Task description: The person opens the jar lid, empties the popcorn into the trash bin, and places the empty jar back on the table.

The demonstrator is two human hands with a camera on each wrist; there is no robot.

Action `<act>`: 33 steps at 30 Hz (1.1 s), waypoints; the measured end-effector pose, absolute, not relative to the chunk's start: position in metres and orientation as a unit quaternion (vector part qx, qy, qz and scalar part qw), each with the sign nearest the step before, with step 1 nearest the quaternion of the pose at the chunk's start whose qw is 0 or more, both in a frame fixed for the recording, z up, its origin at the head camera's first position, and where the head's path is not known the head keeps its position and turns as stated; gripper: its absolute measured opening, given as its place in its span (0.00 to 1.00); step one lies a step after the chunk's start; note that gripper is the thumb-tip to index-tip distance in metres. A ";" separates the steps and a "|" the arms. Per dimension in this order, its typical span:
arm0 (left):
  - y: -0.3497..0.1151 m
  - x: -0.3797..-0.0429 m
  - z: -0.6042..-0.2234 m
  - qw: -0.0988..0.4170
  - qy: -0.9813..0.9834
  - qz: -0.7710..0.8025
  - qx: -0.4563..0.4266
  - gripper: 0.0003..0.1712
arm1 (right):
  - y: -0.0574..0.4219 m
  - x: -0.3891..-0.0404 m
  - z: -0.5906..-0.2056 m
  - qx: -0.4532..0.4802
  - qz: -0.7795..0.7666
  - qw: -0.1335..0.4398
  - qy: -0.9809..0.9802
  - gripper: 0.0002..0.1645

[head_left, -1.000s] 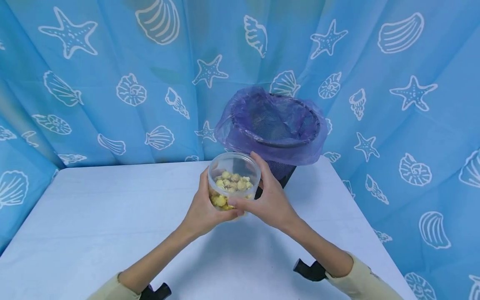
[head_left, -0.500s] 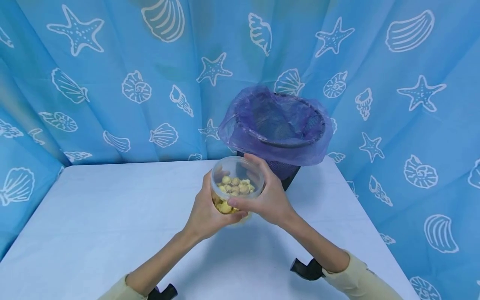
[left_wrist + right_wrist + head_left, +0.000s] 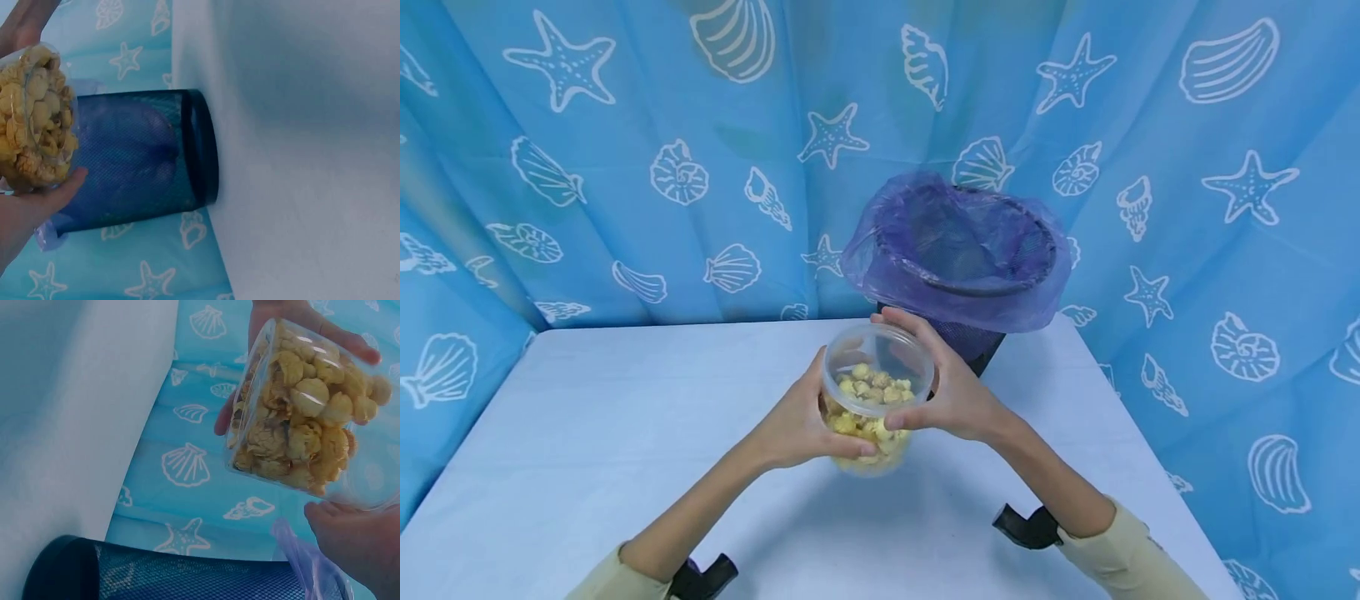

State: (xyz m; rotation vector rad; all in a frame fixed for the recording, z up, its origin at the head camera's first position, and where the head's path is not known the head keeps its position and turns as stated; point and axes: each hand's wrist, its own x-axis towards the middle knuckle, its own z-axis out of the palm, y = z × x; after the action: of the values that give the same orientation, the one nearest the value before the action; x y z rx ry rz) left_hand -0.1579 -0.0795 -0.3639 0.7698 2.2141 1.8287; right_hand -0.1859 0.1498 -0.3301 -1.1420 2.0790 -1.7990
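Both hands hold a clear round plastic jar [image 3: 886,343] without a lid over the white table. Yellow popcorn [image 3: 872,388] fills its lower part, and bare wall shows above. My left hand [image 3: 796,425] grips the jar's left side, thumb across the lower front. Higher up, my right hand [image 3: 951,396] grips the right side near the rim, thumb at the front and fingers round the back. In the right wrist view the popcorn [image 3: 306,425] shows through the jar's side, between the left hand [image 3: 300,319] and the right hand [image 3: 356,540]. The left fingers are mostly hidden behind the jar.
Behind and to the right of the jar stands a dark mesh bin [image 3: 131,162], its mouth lined with a purple plastic bag [image 3: 880,267] folded over the rim. The white table [image 3: 625,433] ends at a blue shell-print curtain [image 3: 760,125].
The jar has come slightly lower and nearer in the head view, with more of its base showing. My left thumb now lies lower on the front, apart from the right thumb.
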 end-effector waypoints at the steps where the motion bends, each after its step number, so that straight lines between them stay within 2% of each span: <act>1: -0.079 -0.158 -0.364 0.079 0.741 0.616 0.253 0.63 | 0.150 -0.186 -0.331 -0.381 -0.597 0.067 0.703 0.71; 6: -0.071 -0.158 -0.367 0.008 0.759 0.613 0.220 0.64 | 0.152 -0.179 -0.333 -0.341 -0.578 -0.011 0.741 0.70; 10: -0.060 -0.156 -0.370 -0.061 0.771 0.597 0.214 0.64 | 0.147 -0.169 -0.333 -0.303 -0.568 -0.028 0.765 0.71; 13: -0.054 -0.155 -0.372 -0.087 0.782 0.581 0.208 0.63 | 0.141 -0.166 -0.332 -0.271 -0.562 -0.035 0.781 0.70; 17: -0.052 -0.154 -0.373 -0.077 0.788 0.579 0.198 0.65 | 0.141 -0.169 -0.332 -0.267 -0.571 -0.029 0.776 0.65; 26: -0.060 -0.154 -0.372 0.042 0.749 0.620 0.232 0.65 | 0.166 -0.188 -0.330 -0.390 -0.573 0.084 0.716 0.66; 29: -0.060 -0.154 -0.372 0.041 0.740 0.627 0.240 0.64 | 0.168 -0.191 -0.329 -0.403 -0.573 0.082 0.709 0.69; 33: -0.057 -0.156 -0.372 -0.007 0.745 0.629 0.220 0.65 | 0.166 -0.186 -0.331 -0.371 -0.567 0.029 0.735 0.72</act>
State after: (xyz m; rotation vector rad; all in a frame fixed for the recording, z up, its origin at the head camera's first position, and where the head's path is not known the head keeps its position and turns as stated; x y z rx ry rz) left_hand -0.1564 -0.0569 -0.3719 0.6935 2.3523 1.9863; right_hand -0.1862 0.1659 -0.3314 -1.1444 2.2677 -1.7489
